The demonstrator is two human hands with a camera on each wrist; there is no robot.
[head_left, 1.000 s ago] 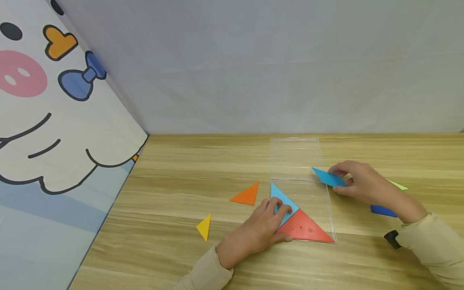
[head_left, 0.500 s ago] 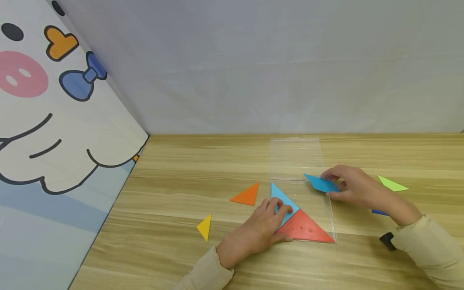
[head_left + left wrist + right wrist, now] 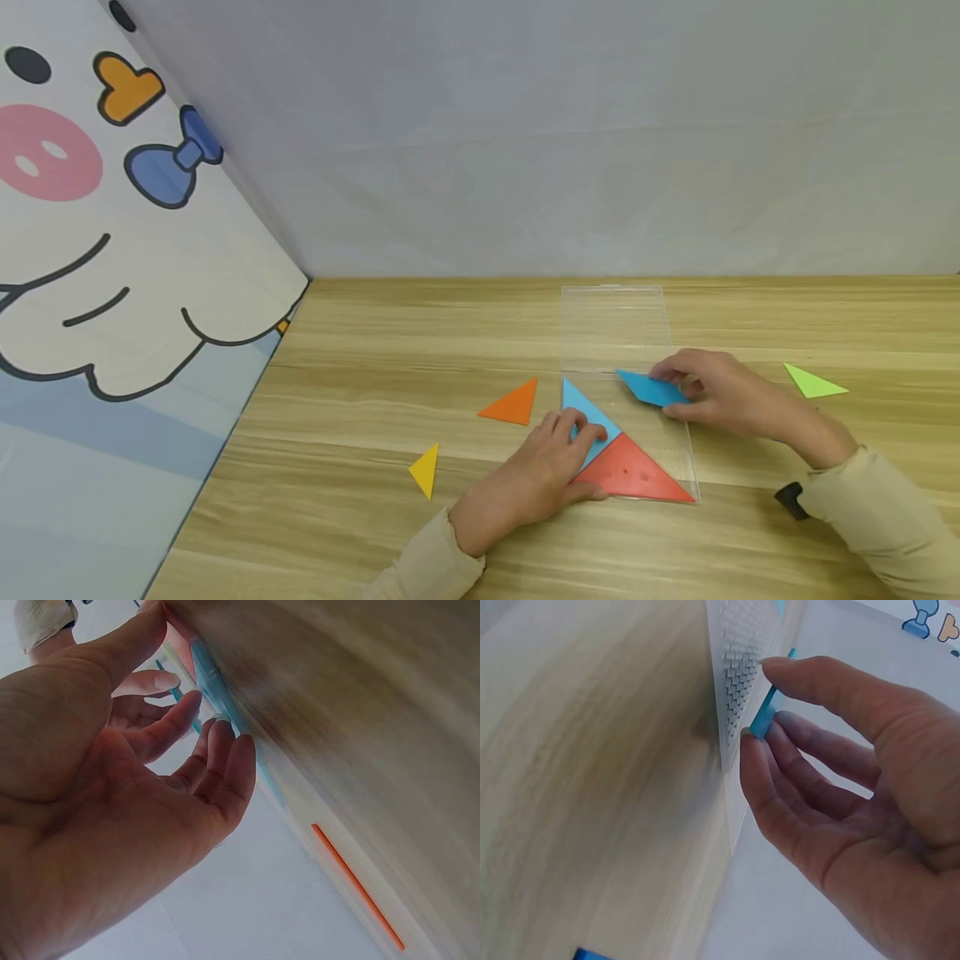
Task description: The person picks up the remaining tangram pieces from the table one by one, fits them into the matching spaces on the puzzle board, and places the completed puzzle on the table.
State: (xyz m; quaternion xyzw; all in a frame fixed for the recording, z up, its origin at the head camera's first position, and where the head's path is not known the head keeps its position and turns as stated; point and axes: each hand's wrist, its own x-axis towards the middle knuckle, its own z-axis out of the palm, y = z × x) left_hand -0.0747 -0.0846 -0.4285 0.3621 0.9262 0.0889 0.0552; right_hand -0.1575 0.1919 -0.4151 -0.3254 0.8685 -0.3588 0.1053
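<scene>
My right hand (image 3: 723, 392) pinches a thin blue tangram tile (image 3: 647, 389) between thumb and fingers, tilted over the clear plastic case (image 3: 663, 446). In the right wrist view the tile shows edge-on, close above the case's studded surface. A light blue triangle (image 3: 580, 401) and a red triangle (image 3: 645, 477) lie edge to edge in the case. Bent fingertips of my left hand (image 3: 536, 471) rest on the light blue triangle and partly cover it. The left thumb lies along the case's near edge, by the red triangle.
The case's clear other half (image 3: 611, 325) lies unfolded toward the wall. An orange triangle (image 3: 512, 403) and a yellow triangle (image 3: 425, 472) lie left of it. A green triangle (image 3: 812, 382) lies right; a darker blue piece (image 3: 591, 955) is nearly hidden under the right arm.
My right hand has moved left and slightly nearer me, bringing the blue tile over the case. Its arm now uncovers the green triangle and hides the darker blue piece. The left hand stays put.
</scene>
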